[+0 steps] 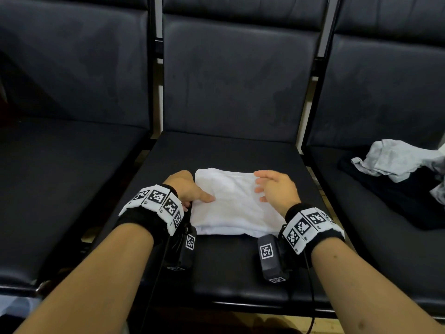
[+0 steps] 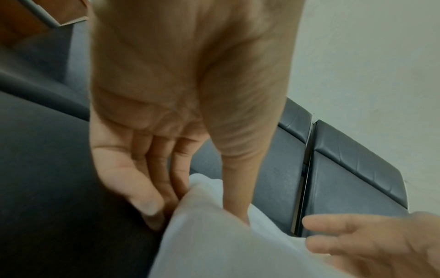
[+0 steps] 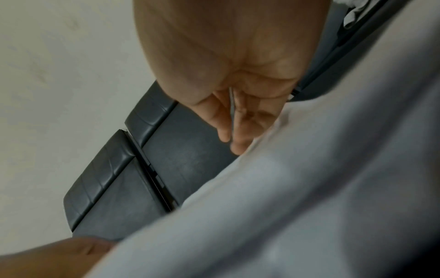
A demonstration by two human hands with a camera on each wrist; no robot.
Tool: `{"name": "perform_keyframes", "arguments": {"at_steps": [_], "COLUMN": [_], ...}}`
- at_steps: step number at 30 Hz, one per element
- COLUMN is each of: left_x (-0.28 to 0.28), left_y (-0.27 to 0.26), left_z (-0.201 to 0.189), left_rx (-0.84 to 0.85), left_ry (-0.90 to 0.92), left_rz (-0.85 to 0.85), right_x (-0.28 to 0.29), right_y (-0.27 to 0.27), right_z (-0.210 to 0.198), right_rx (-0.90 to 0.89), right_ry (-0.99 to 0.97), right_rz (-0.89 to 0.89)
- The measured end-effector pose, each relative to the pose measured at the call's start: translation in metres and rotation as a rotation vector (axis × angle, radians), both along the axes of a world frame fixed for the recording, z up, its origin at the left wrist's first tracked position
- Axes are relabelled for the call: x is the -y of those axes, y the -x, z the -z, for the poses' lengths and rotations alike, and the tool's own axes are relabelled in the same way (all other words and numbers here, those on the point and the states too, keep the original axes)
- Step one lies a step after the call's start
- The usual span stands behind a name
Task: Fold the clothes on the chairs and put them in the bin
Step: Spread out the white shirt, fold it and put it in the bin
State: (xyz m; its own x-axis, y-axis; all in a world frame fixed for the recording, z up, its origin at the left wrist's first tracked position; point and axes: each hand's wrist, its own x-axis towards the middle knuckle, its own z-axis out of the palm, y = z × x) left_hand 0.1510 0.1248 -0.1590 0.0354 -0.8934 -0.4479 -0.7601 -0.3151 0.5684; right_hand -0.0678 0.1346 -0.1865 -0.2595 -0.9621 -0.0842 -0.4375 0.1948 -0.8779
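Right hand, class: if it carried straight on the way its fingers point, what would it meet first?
Probably the left hand. The right hand hovers open, fingers aimed leftward just above the folded white garment; if angled lower, it would touch the cloth first.

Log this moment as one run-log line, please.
white garment folded on middle seat | left hand pinches its edge | right hand open above | grey clothes unfolded
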Motion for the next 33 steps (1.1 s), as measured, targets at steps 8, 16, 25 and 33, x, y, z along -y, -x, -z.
{"name": "perform_keyframes", "arguments": {"at_steps": [8,16,25,33], "left_x": [-0.004,-0.010,-0.014,-0.024], "left_y": [-0.006,0.005,0.030,0.020], "left_z": [-0.007,0.001,0.016,0.018], "left_rx": [-0.112,-0.371,0.086,0.107], "left_ry": [-0.168,-0.067,0.218,0.288], "left_rz": [0.063,-0.123,0.073,0.105], "right_x": [-0.002,-0.011,-0.014,-0.016], "right_y": [0.010,0.008,-0.011,-0.015], "right_z": [-0.005,-0.011,-0.006,-0.005], "right_rx": [-0.362,-0.368,-0.287,-0.222], "right_ry": [-0.308,-0.462,-0.259,-0.285], "right_rz": [0.331,0.104,0.056,0.060]}}
